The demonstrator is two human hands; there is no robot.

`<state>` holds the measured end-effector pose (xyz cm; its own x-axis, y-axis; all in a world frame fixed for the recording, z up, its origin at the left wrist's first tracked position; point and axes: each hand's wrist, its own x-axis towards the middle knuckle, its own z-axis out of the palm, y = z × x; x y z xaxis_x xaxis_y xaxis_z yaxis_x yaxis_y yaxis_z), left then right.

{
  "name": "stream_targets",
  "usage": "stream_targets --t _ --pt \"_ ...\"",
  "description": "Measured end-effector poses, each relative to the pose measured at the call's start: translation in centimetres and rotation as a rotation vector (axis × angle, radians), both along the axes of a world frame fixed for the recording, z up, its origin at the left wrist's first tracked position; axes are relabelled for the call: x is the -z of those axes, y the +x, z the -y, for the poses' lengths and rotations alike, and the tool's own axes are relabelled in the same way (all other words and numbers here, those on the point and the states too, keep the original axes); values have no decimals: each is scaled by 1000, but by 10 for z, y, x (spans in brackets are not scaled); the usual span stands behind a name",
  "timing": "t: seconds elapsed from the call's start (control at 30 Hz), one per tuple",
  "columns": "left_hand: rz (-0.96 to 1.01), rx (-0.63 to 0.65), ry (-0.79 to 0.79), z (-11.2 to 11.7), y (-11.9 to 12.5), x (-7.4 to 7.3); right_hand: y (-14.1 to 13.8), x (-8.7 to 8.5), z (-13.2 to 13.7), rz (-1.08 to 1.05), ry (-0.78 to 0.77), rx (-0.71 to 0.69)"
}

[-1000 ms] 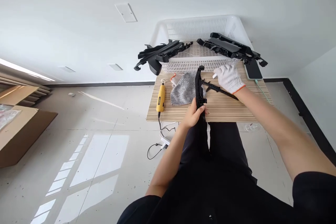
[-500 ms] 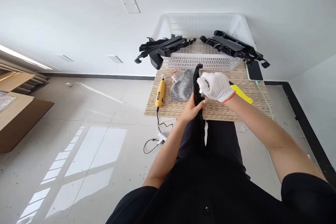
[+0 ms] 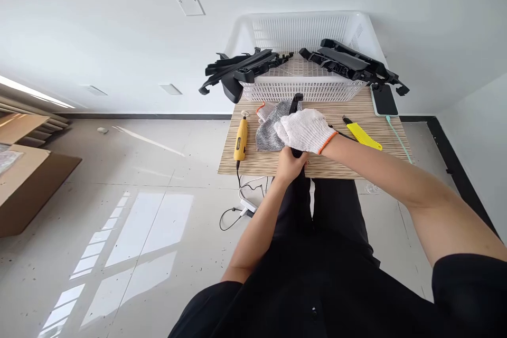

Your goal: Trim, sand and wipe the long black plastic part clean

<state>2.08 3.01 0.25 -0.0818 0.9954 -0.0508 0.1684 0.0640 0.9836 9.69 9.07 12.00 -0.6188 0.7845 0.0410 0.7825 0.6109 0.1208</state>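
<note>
A long black plastic part (image 3: pixel 296 101) stands lengthwise before me, its lower end running down between my legs. My bare left hand (image 3: pixel 291 165) is closed around its middle, at the table's front edge. Just above, my right hand (image 3: pixel 304 130) wears a white knitted glove with an orange cuff. Its fingers are curled over the part, covering it; what they pinch is hidden. Left of the part lies a grey mottled cloth (image 3: pixel 269 134), with an orange-edged white glove (image 3: pixel 262 110) partly under it. Further left is a yellow rotary tool (image 3: pixel 241 140).
Black plastic parts (image 3: pixel 253 68) and more black parts (image 3: pixel 352 66) rest across a white plastic basket (image 3: pixel 301 90) at the back. A yellow utility knife (image 3: pixel 363 134) and a phone (image 3: pixel 384 100) with a green cable lie right. A power strip (image 3: pixel 249 205) hangs below. Cardboard boxes (image 3: pixel 35 185) stand left.
My right hand has moved left and slightly down, across the black part, and now covers its middle. The utility knife shows more fully. My left hand keeps its hold.
</note>
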Motion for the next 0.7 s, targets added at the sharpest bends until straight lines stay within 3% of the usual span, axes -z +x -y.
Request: stream_targets --t 0.3,0.53,0.7 --pt "31 9 26 0 0 3 -2 16 -3 20 30 -72" --pt "181 -14 18 -1 2 0 8 1 -14 -65 146 11" --pt "87 -6 -3 0 1 0 7 5 -3 8 40 -93"
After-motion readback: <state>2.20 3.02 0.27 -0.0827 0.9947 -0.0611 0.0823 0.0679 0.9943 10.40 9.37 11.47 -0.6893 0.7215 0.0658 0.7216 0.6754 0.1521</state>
